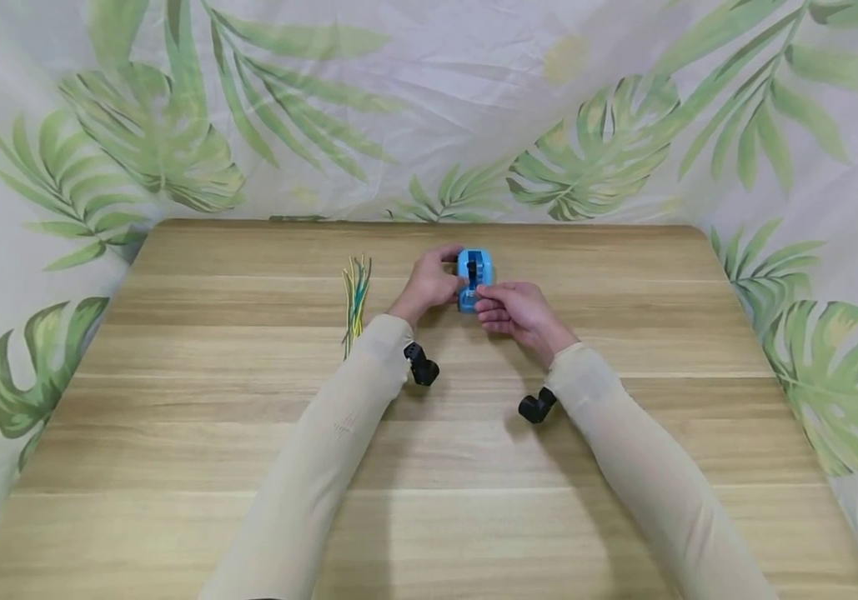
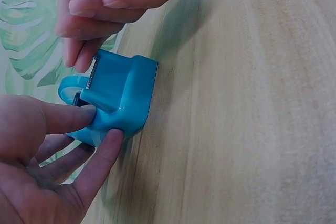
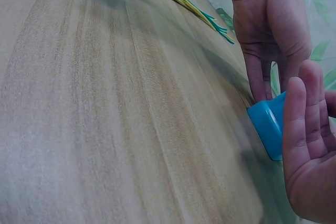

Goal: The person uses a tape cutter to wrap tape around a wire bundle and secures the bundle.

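A blue tape dispenser [image 1: 477, 257] stands on the table near its back edge. My left hand [image 1: 432, 282] grips it from the left; in the left wrist view, the thumb and fingers hold the dispenser body [image 2: 139, 90]. Beside the serrated cutter, a roll of clear tape [image 2: 72, 85] shows partly. From the right, my right hand [image 1: 522, 312] pinches with thumb and forefinger at the cutter end, apparently on the tape's end, though the clear film is hard to make out. Its other fingers [image 3: 295, 124] hide part of the dispenser in the right wrist view.
A loose bundle of thin yellow and green strands [image 1: 356, 296] lies left of my left hand, partly behind the sleeve. Black wrist cameras [image 1: 423, 367] stick out below both wrists. A leaf-printed cloth [image 1: 459, 108] hangs behind the wooden table [image 1: 474, 500].
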`<state>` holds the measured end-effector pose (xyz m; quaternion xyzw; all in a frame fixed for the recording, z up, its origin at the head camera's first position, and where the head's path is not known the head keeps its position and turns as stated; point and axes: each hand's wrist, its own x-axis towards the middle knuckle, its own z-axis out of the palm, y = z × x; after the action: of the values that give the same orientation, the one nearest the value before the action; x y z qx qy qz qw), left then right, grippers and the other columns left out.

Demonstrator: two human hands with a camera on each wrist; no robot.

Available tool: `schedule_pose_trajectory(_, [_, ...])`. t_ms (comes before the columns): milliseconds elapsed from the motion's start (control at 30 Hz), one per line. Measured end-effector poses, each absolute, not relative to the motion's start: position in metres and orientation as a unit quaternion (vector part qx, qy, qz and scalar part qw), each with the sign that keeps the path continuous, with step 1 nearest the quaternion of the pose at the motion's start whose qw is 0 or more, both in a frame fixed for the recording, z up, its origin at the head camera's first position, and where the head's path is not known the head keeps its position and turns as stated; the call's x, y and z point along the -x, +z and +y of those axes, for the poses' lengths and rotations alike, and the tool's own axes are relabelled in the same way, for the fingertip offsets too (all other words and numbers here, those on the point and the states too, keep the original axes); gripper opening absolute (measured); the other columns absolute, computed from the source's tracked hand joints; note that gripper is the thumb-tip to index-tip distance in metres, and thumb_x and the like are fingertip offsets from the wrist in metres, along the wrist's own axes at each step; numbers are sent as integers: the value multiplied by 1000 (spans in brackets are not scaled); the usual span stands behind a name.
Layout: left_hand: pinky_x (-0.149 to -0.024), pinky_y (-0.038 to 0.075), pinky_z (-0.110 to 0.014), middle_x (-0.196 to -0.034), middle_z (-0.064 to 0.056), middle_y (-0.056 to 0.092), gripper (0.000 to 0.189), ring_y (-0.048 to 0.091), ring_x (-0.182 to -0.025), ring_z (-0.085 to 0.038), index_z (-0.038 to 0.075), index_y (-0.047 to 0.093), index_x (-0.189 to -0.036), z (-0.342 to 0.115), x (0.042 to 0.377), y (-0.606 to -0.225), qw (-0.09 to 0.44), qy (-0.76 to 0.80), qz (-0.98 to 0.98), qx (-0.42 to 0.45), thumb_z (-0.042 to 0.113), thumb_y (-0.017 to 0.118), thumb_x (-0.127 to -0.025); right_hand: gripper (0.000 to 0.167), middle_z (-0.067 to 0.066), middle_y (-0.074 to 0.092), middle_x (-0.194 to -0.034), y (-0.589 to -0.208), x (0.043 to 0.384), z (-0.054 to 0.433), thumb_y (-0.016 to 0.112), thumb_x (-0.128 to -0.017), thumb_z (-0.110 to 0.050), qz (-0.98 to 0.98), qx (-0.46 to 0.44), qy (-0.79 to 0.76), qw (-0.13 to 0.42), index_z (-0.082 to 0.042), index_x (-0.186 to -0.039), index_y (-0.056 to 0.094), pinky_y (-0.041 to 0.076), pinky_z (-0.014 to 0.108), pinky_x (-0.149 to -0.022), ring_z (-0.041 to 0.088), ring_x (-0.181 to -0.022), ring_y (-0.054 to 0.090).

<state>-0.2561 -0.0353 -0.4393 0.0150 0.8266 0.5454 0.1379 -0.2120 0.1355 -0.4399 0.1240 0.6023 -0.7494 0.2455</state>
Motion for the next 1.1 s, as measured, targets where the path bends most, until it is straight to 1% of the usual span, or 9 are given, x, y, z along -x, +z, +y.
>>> schedule_pose_trajectory(133, [-71, 59, -34, -145, -13, 51, 63, 64, -92, -26, 8, 48, -149, -35, 256, -439, 139, 547, 825, -14, -7, 67, -91, 18, 5, 70, -71, -441, 211, 136, 62, -101, -12, 601, -126, -751, 243, 4, -109, 64, 58, 28, -60, 13, -59, 67])
schedule_pose_trajectory(300, [-73, 59, -35, -145, -12, 52, 62, 64, -91, -26, 8, 48, -149, -35, 256, -439, 142, 548, 824, -13, -7, 66, -91, 21, 5, 70, -71, -441, 210, 136, 62, -101, -12, 601, -129, -750, 245, 5, -112, 63, 58, 29, -61, 14, -59, 67])
schedule_pose_trajectory(533, [-73, 59, -35, -144, -12, 52, 61, 64, -94, -26, 9, 48, -149, -35, 257, -439, 142, 546, 825, -14, -6, 66, -92, 20, 5, 70, -71, -442, 207, 136, 63, -101, -13, 598, -132, -751, 249, 4, -111, 63, 58, 29, -61, 13, -59, 67])
schedule_pose_trajectory(767, [-71, 59, -33, -145, -13, 52, 61, 64, -91, -26, 8, 48, -149, -35, 257, -439, 142, 548, 824, -12, -6, 66, -92, 17, 5, 70, -71, -443, 206, 137, 64, -101, -14, 596, -135, -752, 247, 2, -108, 65, 58, 29, -61, 13, -59, 67])
schedule_pose_trajectory(1100, [-72, 59, -34, -145, -13, 51, 61, 64, -89, -26, 9, 47, -150, -35, 256, -438, 140, 541, 829, -16, -5, 66, -93, 19, 5, 70, -72, -444, 203, 137, 64, -101, -14, 597, -133, -751, 250, 3, -109, 64, 58, 29, -63, 14, -60, 67])
